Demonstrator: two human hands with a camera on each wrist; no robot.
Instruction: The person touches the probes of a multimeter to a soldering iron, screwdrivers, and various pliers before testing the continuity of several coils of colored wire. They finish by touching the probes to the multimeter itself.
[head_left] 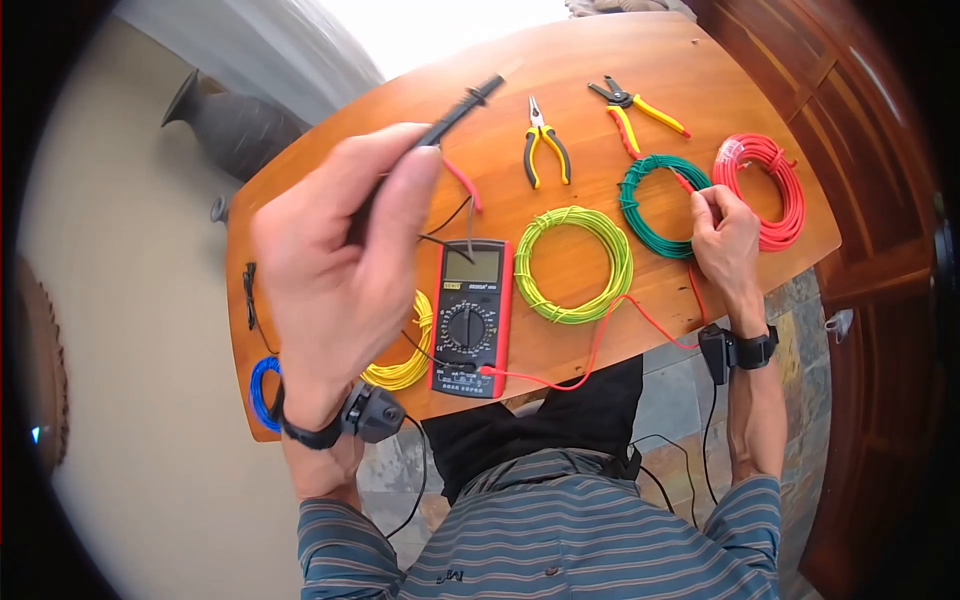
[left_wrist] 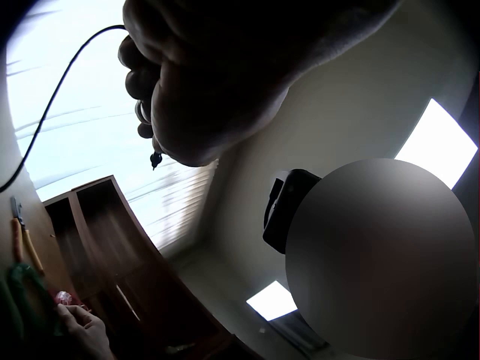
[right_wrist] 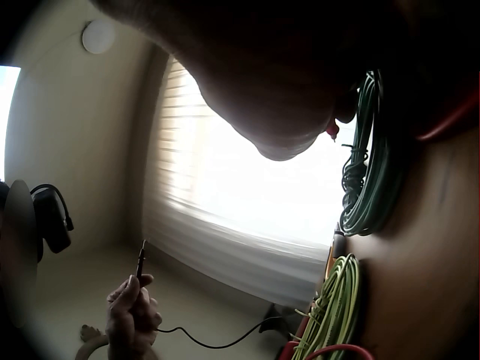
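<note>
My left hand is raised over the left of the table, close to the head camera, and pinches a black test probe with its tip pointing up and away. In the right wrist view the same probe stands nearly upright. Over at the right, my right hand pinches a red test probe between thumb and fingers, at the edge of a green wire coil. Between the hands lies a red and black multimeter, the red lead plugged in at its bottom.
A yellow-green wire coil lies right of the meter, a red coil at far right. Yellow and blue coils are at left. Pliers and wire strippers lie toward the back. A dark vase stands beyond the table.
</note>
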